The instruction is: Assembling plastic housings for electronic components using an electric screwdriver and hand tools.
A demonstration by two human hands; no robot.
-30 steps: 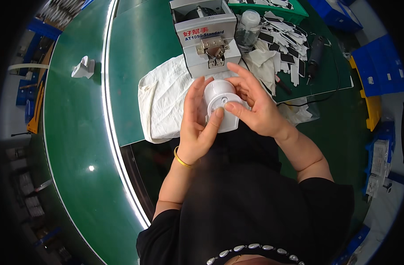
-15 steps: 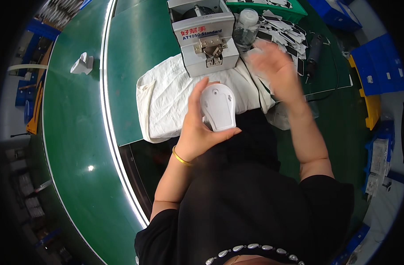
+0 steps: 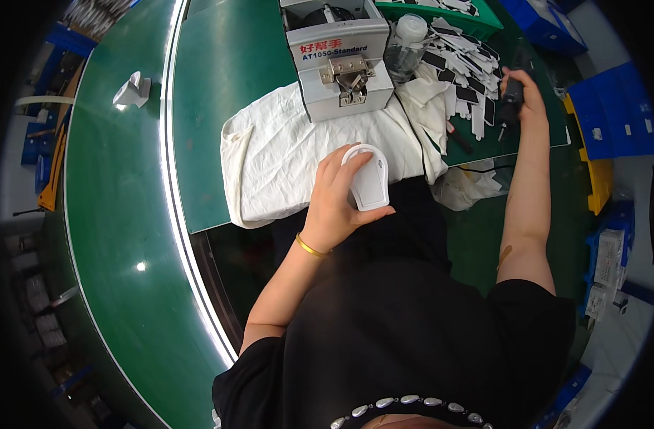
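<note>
My left hand (image 3: 335, 191) grips a white plastic housing (image 3: 372, 184) by its sides, with the hollow face turned up and a finger reaching over its upper rim. It is held just in front of a folded white cloth (image 3: 277, 157). Out to the right, my right hand (image 3: 529, 96) is wrapped round a black electric screwdriver (image 3: 511, 104); the thin bit points down toward me. Left of that tool lies a heap of flat white and black parts (image 3: 471, 71).
A grey machine (image 3: 341, 79) with a metal chute stands behind the cloth. Beside it are a clear bottle (image 3: 407, 48) and a green bin (image 3: 448, 16). Another white part (image 3: 132, 91) lies on the green surface at left. Blue bins (image 3: 613, 107) line the right side.
My right hand has swung out to the right and taken hold of the electric screwdriver. The left hand has shifted slightly right, and one finger now lies over the housing's rim.
</note>
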